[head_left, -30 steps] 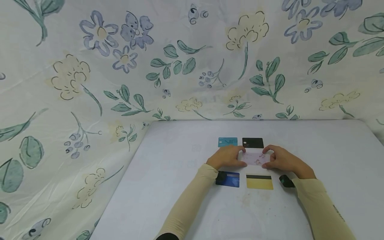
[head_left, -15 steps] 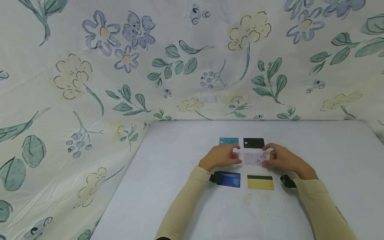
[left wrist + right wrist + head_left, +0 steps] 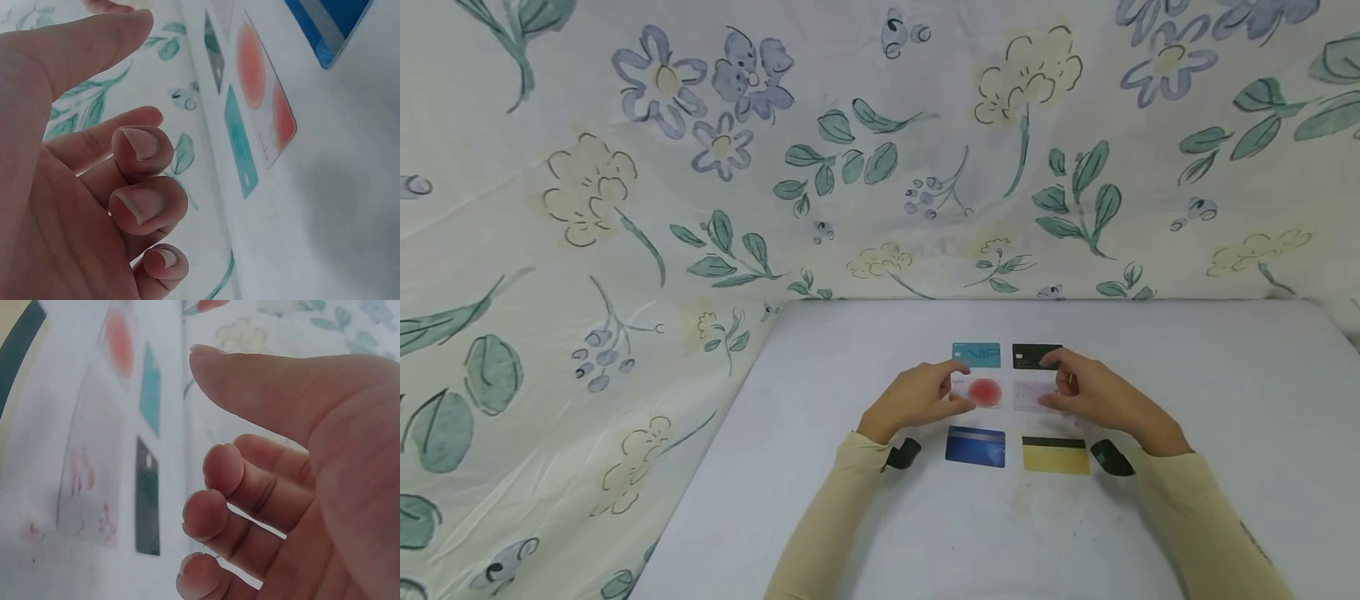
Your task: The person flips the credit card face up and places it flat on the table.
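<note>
Six-sided order aside, several cards lie flat in two columns on the white table. My left hand (image 3: 917, 393) hovers at the left end of a white card with a red circle (image 3: 984, 392), thumb and index finger apart, nothing held. Over the right part of a pale pink card (image 3: 1028, 397) is my right hand (image 3: 1105, 396), its fingers loosely bent. The right wrist view shows a gap between that hand and the pink card (image 3: 94, 456). Behind these lie a teal card (image 3: 981, 356) and a black card (image 3: 1027, 355), partly covered by right fingers.
Nearer the person lie a blue card (image 3: 975, 447) and a gold card with a dark stripe (image 3: 1056, 457). Dark wrist devices (image 3: 904, 453) sit under both wrists. A flower-patterned cloth (image 3: 820, 183) hangs behind and left of the white table (image 3: 790, 433).
My left hand has let go of the pink card and moved left, uncovering the red-circle card. My right hand has let go too and shifted slightly over the pink and black cards.
</note>
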### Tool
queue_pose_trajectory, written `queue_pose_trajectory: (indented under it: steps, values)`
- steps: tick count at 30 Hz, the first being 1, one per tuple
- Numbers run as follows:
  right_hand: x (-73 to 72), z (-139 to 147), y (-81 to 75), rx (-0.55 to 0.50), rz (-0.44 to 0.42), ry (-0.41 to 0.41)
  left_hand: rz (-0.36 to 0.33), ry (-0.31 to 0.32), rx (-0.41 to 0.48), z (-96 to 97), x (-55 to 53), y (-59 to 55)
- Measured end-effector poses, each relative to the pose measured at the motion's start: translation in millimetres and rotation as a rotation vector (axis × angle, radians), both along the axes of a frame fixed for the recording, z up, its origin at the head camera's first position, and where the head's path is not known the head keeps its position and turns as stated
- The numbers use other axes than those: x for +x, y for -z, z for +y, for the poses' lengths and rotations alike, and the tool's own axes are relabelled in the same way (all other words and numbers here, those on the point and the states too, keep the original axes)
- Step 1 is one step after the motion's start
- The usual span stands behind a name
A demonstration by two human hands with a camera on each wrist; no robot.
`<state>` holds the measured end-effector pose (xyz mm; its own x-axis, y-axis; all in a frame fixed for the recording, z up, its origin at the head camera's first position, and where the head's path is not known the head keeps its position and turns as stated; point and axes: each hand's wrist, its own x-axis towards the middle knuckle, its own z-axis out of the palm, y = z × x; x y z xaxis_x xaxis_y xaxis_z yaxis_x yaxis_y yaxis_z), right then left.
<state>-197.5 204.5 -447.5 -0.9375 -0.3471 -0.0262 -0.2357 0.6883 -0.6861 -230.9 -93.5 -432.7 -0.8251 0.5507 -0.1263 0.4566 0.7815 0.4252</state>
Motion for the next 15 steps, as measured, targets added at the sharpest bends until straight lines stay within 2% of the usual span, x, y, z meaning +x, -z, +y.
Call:
queue_pose_trajectory:
  steps: [7,15]
  values:
    - [11.3,-10.4,-8.9,-0.009,0.018,-0.004,-0.014,0.002,-0.010,-11.0,12.5,-1.8]
    - [24.5,-30.4,-8.4,0.022,0.005,-0.028,-0.019,0.024,-0.013,-22.9,23.7,-1.8]
